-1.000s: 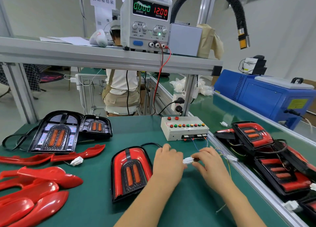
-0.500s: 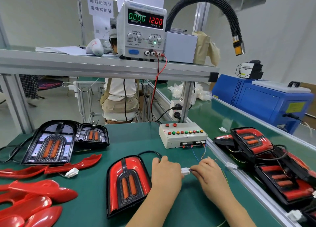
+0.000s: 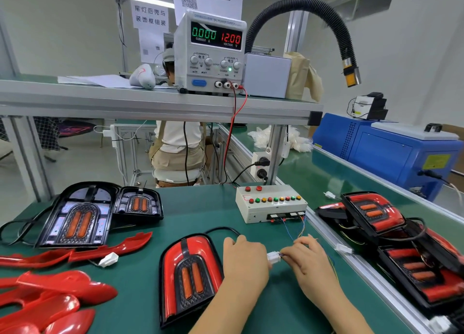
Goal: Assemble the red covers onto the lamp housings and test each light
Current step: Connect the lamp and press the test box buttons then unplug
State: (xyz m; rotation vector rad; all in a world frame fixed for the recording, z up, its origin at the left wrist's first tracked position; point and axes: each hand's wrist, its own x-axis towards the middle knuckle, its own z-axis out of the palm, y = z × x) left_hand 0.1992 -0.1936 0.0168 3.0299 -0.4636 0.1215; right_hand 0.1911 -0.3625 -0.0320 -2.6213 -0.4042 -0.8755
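Observation:
An assembled lamp with its red cover fitted lies flat on the green table, unlit. Just right of it my left hand and my right hand meet at a white connector; my left hand grips the connector and my right hand pinches the thin wires running to the white test box. Two uncovered black lamp housings lie at the back left. Loose red covers are piled at the front left.
A power supply on the shelf reads 0.000 A and 12.00 V. Finished lamps are stacked on the conveyor belt at the right. A blue machine stands behind them. Another person sits beyond the shelf frame.
Both hands stay at the connector with little movement. The camera has tilted upward, so the table items sit lower in view. The supply reading is unchanged.

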